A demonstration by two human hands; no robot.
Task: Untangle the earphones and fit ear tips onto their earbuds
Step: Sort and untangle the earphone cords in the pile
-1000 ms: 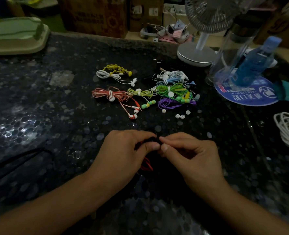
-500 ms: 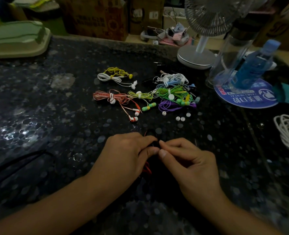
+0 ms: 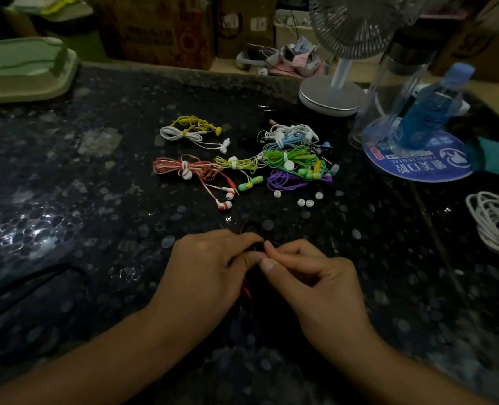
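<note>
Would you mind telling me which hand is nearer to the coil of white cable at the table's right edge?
Right. The right hand lies between the left hand and the white cable coil; both hands are pinching a dark earphone cord.

A dark, speckled stone tabletop [image 3: 75,182] with a glossy surface is seen under dim light, and pale glare is reflected at its left side. Brown cardboard boxes [image 3: 154,27] are stacked behind its far edge. A white pedestal fan with a round base [image 3: 328,96] is set at the back right, and a pale green moulded tray [image 3: 23,71] is placed at the back left.
</note>
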